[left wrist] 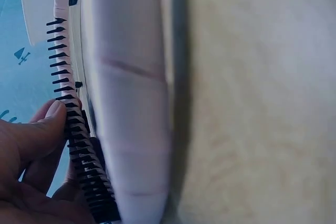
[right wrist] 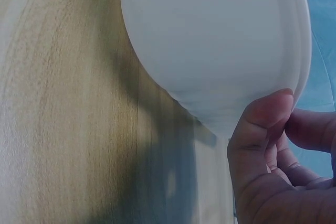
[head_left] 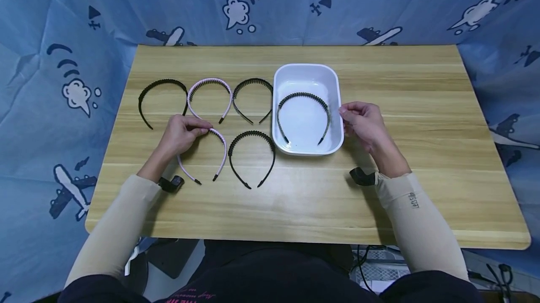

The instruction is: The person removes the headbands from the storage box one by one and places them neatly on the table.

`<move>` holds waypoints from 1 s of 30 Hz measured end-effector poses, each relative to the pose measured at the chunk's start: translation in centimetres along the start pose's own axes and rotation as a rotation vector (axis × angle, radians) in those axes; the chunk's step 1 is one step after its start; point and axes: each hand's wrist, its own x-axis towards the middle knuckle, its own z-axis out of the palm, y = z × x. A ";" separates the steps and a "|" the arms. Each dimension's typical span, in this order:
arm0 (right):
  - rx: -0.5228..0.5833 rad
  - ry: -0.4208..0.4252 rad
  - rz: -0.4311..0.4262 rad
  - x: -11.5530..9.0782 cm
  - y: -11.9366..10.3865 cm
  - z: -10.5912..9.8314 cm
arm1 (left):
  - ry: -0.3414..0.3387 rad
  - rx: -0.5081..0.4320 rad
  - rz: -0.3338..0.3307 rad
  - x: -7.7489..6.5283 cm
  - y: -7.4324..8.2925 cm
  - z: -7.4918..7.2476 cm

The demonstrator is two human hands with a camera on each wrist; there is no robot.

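Observation:
In the head view my left hand [head_left: 183, 132] pinches the top of a lilac headband [head_left: 225, 155] in the lower row. The left wrist view shows its black comb teeth [left wrist: 86, 166] beside my thumb, with one smooth arm of the band blurred and close. My right hand [head_left: 363, 122] pinches the right rim of a white plastic basin [head_left: 308, 149], thumb on the rim in the right wrist view. Inside the basin lies a dark toothed headband [head_left: 303, 94], its ends toward me. To the left of the basin, a black headband [head_left: 251, 133] lies beside the lilac one.
An upper row holds a black headband [head_left: 166, 81], another lilac headband [head_left: 230, 101] and a second black one [head_left: 253, 80] near the basin's left wall. All lie on a wooden table [head_left: 443, 153]. Blue patterned cloth [head_left: 287, 7] hangs behind and at both sides.

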 end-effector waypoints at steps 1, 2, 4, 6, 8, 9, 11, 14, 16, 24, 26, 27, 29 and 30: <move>0.002 0.000 0.002 0.0 0.0 0.0 | 0.001 0.001 0.001 0.0 0.0 0.0; 0.002 -0.001 0.003 0.0 0.0 0.0 | 0.003 0.003 0.002 0.0 0.0 0.0; 0.001 -0.002 0.005 0.0 0.0 0.0 | 0.003 0.008 0.004 0.0 0.1 0.1; 0.007 -0.004 0.009 0.0 0.0 0.0 | 0.002 0.016 0.011 0.0 0.1 0.1; 0.002 -0.007 0.011 -0.1 0.0 0.0 | 0.001 0.025 0.018 0.1 0.2 0.2; -0.004 -0.005 0.011 -0.1 0.0 0.0 | 0.001 0.029 0.022 0.1 0.2 0.2; -0.017 -0.001 0.011 0.0 0.0 0.0 | 0.001 0.035 0.026 0.1 0.3 0.2; -0.032 0.004 0.009 0.0 -0.1 0.0 | -0.001 0.040 0.029 0.0 0.3 0.2; -0.032 0.005 0.006 -0.1 -0.1 0.0 | -0.002 0.039 0.031 0.0 0.4 0.2; -0.016 0.000 0.002 -0.1 0.0 0.1 | -0.008 0.033 0.022 0.1 0.3 0.2; -0.017 0.000 0.000 -0.1 -0.1 0.1 | -0.013 0.030 0.014 0.1 0.3 0.2; -0.017 -0.001 -0.001 -0.1 -0.1 0.1 | -0.015 0.028 0.012 0.1 0.3 0.2; -0.017 0.000 -0.002 -0.1 -0.1 0.1 | -0.018 0.027 0.007 0.1 0.3 0.2; -0.022 0.002 -0.003 -0.1 -0.1 0.1 | -0.019 0.026 0.005 0.1 0.3 0.2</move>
